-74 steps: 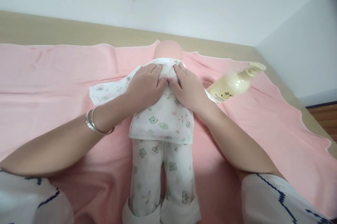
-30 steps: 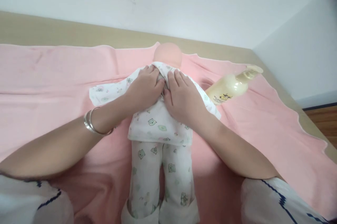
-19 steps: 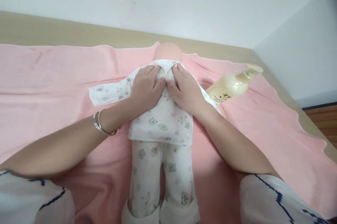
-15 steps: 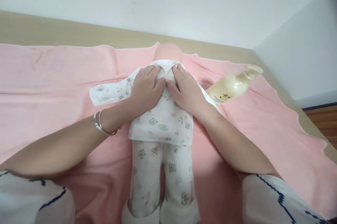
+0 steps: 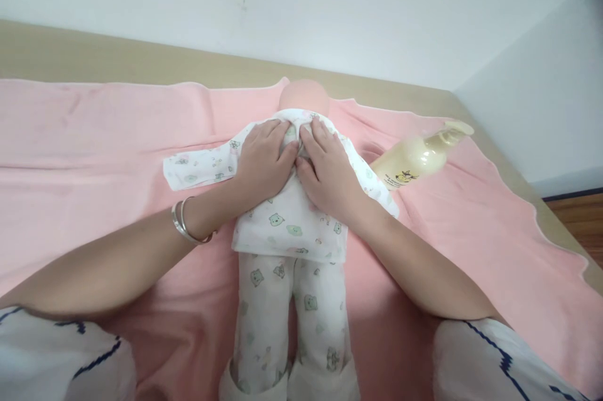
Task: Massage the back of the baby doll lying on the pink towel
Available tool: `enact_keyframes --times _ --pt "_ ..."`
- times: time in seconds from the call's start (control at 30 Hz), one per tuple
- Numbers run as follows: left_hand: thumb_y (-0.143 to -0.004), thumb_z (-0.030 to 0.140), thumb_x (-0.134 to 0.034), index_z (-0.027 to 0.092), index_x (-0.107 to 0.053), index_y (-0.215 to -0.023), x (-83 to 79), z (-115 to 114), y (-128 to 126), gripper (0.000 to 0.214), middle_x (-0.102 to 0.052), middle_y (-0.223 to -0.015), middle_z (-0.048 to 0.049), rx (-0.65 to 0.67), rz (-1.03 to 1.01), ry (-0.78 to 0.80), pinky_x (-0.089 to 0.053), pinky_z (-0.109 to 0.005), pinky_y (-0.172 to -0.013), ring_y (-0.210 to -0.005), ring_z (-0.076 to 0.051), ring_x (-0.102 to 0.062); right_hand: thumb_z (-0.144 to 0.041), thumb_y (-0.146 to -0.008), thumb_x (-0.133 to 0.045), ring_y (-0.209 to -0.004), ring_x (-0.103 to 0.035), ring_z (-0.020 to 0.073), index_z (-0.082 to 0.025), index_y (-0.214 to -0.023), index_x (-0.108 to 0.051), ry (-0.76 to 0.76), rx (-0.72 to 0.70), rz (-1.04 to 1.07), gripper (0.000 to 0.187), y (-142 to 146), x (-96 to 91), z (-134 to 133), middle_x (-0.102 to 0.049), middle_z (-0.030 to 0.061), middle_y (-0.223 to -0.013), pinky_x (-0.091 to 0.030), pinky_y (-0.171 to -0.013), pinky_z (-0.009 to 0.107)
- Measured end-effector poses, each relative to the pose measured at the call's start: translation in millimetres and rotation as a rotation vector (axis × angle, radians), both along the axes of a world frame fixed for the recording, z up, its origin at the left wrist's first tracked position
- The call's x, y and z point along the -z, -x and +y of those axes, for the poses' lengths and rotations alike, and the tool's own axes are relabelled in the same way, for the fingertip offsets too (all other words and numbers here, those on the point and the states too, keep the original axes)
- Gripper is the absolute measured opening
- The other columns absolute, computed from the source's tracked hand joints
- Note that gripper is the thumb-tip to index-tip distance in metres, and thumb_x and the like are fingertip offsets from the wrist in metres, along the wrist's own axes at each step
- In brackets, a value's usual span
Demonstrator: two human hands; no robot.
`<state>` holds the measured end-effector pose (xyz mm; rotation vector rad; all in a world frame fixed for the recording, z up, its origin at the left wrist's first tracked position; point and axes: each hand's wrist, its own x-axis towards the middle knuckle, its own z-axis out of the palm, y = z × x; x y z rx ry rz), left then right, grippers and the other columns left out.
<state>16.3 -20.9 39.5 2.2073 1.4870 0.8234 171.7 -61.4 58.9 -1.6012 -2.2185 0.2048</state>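
A baby doll lies stretched out on a pink blanket, its bald head at the far end. It wears a white printed top and matching trousers. My left hand rests flat on the upper left of the top, fingers pointing away. On the upper right of the top lies my right hand, its fingers extended. The two thumbs nearly meet over the middle. One sleeve of the top stretches out to the left; the other is partly behind my right forearm. The doll's face cannot be seen.
A pale yellow pump bottle lies tilted on the blanket, right of the doll. Beyond the blanket runs the tabletop's wooden edge, against a white wall. The blanket has folds and a wavy border on the right.
My right hand has slid a little inward toward the middle of the top, and more of the right sleeve shows. My left hand keeps its place on the doll.
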Motion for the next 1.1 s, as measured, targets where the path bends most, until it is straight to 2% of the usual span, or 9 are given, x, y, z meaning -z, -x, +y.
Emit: enact_keyframes --times 0.07,0.23,0.33,0.5,0.67,0.77,0.87,0.97,1.1 --pt "-0.101 0.036 -0.032 0.011 -0.062 -0.137 0.9 0.2 0.0 0.053 -0.064 -0.145 -0.0153 0.002 -0.004 -0.006 -0.041 -0.049 -0.125 -0.137 -0.031 -0.057 -0.030 -0.101 -0.041 -0.166 -0.022 0.0342 -0.010 -0.159 -0.042 0.001 -0.017 0.035 0.061 -1.8 1.4 0.8 -0.026 0.0190 -0.175 -0.029 -0.134 0.061" --pt "-0.102 0.040 -0.031 0.013 -0.059 -0.143 1.9 0.5 0.6 0.056 -0.061 -0.152 -0.0133 -0.008 -0.001 0.002 -0.039 -0.049 -0.127 -0.142 -0.032 -0.053 -0.032 -0.103 -0.039 -0.168 -0.016 0.0334 -0.033 -0.167 -0.023 -0.166 -0.032 0.118 0.066 -8.7 -8.6 -8.3 -0.015 0.0047 -0.180 -0.038 -0.126 0.067" --pt "-0.102 0.039 -0.032 0.013 -0.058 -0.144 2.3 0.8 0.5 0.056 -0.059 -0.154 -0.0128 -0.014 -0.007 0.004 -0.038 -0.049 -0.128 -0.144 -0.031 -0.052 -0.029 -0.101 -0.040 -0.169 -0.010 0.0339 -0.031 -0.167 -0.020 -0.206 -0.014 0.112 0.069 -8.2 -2.9 -6.1 -0.012 0.0067 -0.180 -0.031 -0.129 0.069" --pt "-0.100 0.037 -0.031 0.010 -0.062 -0.139 1.5 0.2 0.0 0.057 -0.063 -0.149 -0.0152 -0.010 -0.003 -0.005 -0.040 -0.050 -0.126 -0.140 -0.032 -0.055 -0.032 -0.100 -0.042 -0.166 -0.021 0.0359 -0.022 -0.161 -0.037 -0.040 0.000 0.101 0.062 -3.8 13.0 0.5 -0.024 0.0147 -0.177 -0.026 -0.130 0.072" --pt "-0.099 0.040 -0.032 0.009 -0.058 -0.147 -1.0 -0.8 -0.3 0.062 -0.058 -0.156 -0.0151 -0.017 -0.018 0.025 -0.037 -0.052 -0.129 -0.146 -0.033 -0.051 -0.031 -0.102 -0.040 -0.169 -0.006 0.0332 -0.027 -0.170 -0.013 -0.152 0.006 0.123 0.073 -7.2 -0.9 -10.6 0.002 0.0069 -0.182 -0.036 -0.128 0.066" --pt "-0.099 0.040 -0.032 0.009 -0.058 -0.147 -1.8 -1.3 -0.7 0.063 -0.058 -0.156 -0.0152 -0.023 -0.021 0.039 -0.037 -0.052 -0.129 -0.146 -0.033 -0.051 -0.031 -0.103 -0.038 -0.169 0.005 0.0315 -0.032 -0.171 -0.001 -0.257 0.025 0.119 0.077 -9.9 -6.5 -12.3 0.008 0.0022 -0.181 -0.031 -0.130 0.068" --pt "-0.098 0.039 -0.033 0.011 -0.060 -0.144 -1.1 -2.2 -1.3 0.060 -0.060 -0.154 -0.0141 -0.025 -0.032 0.040 -0.035 -0.052 -0.131 -0.146 -0.032 -0.052 -0.032 -0.102 -0.039 -0.169 0.003 0.0316 -0.023 -0.170 -0.014 -0.219 0.042 0.121 0.073 -8.4 1.3 -6.3 0.001 0.0093 -0.181 -0.025 -0.133 0.066" --pt "-0.099 0.038 -0.034 0.015 -0.062 -0.142 0.9 -3.0 -1.6 0.056 -0.062 -0.154 -0.0106 -0.048 -0.061 0.029 -0.022 -0.054 -0.137 -0.147 -0.029 -0.052 -0.033 -0.102 -0.039 -0.168 -0.012 0.0357 -0.014 -0.159 -0.042 -0.064 0.047 0.100 0.060 -5.0 12.2 -0.4 -0.021 0.0180 -0.177 -0.022 -0.134 0.067" --pt "-0.098 0.038 -0.035 0.017 -0.063 -0.139 2.5 -2.8 -1.1 0.054 -0.063 -0.152 -0.0103 -0.056 -0.082 0.018 -0.025 -0.053 -0.136 -0.146 -0.028 -0.053 -0.035 -0.102 -0.040 -0.167 -0.021 0.0315 -0.024 -0.158 -0.043 -0.081 0.007 0.157 0.057 -7.9 8.4 -2.6 -0.022 0.0109 -0.178 -0.032 -0.131 0.065"
